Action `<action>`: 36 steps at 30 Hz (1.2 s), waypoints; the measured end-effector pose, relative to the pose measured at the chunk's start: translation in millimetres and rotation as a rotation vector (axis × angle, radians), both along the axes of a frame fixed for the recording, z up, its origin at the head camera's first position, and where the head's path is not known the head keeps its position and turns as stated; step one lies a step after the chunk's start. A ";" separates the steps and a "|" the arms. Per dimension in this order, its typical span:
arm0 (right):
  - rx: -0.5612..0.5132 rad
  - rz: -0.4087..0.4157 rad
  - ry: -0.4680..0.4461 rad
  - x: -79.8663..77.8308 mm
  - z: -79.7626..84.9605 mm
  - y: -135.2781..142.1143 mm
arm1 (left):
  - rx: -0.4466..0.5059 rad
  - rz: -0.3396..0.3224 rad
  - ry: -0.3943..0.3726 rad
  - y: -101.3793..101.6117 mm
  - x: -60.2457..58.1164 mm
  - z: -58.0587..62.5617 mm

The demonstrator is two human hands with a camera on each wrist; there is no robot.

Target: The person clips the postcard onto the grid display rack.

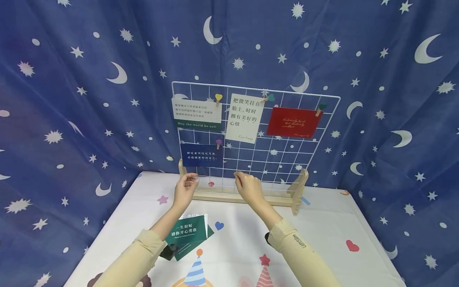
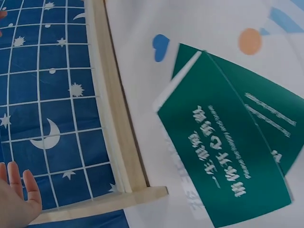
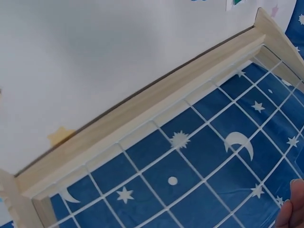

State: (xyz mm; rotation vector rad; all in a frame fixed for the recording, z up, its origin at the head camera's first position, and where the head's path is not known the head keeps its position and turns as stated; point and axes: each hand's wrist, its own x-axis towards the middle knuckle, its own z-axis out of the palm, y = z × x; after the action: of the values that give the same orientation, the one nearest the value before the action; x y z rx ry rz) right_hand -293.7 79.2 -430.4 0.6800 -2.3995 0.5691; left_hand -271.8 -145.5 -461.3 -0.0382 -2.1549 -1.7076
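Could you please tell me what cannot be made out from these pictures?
Whatever the right hand may be pinching: too small in the head view; the right wrist view's edge cuts off most of the hand.
Part of the lower green card: covered by the upper green card in the left wrist view.
The bottom line on the red card: too small to read in the head view.

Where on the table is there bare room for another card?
A wide bare patch of tablecloth lies between the right sleeve, wooden stand and curtain. Another lies between the green cards and that sleeve. It is crowded beside the left sleeve, where those cards overlap.
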 end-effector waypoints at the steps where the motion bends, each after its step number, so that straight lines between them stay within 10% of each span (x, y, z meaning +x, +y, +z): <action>1: -0.005 -0.005 0.006 0.6 -1.6 1.7 | -0.008 -0.008 -0.011 -1.9 2.1 -1.4; 36: -0.111 -0.150 -0.172 36.0 -32.4 67.9 | -0.343 -0.114 -0.037 -32.6 41.8 -8.1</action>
State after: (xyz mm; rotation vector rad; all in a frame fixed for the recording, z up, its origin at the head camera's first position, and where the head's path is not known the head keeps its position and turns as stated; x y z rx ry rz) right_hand -257.7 147.2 -462.8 0.4143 -2.5287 0.7159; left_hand -230.0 -178.1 -469.3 -0.2277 -2.4918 -1.3842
